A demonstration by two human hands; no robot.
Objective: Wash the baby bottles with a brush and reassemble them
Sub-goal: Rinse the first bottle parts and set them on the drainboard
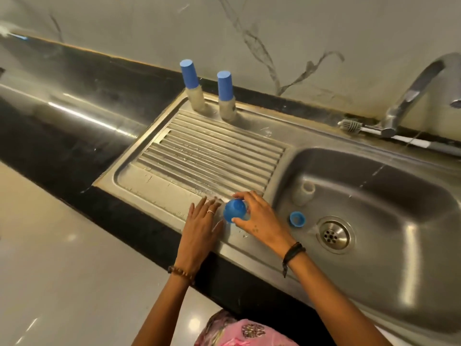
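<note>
Two assembled baby bottles with blue caps, one (193, 87) and the other (225, 96), stand upright at the back of the steel drainboard (174, 176). My right hand (257, 216) grips a blue bottle cap (234, 211) at the drainboard's front edge. My left hand (199, 228) lies flat beside it, fingers spread, touching nothing else. Inside the sink basin (374, 196) a clear bottle body (304, 193) stands upright, and a blue screw ring (297, 219) lies near the drain (333, 234). A grey bottle brush (351, 125) rests on the back ledge by the tap.
A chrome tap (409, 96) arches over the basin at the right, with water on the steel below it. Black countertop (74, 108) stretches to the left. A marbled wall stands behind, and pale floor tiles show at the lower left.
</note>
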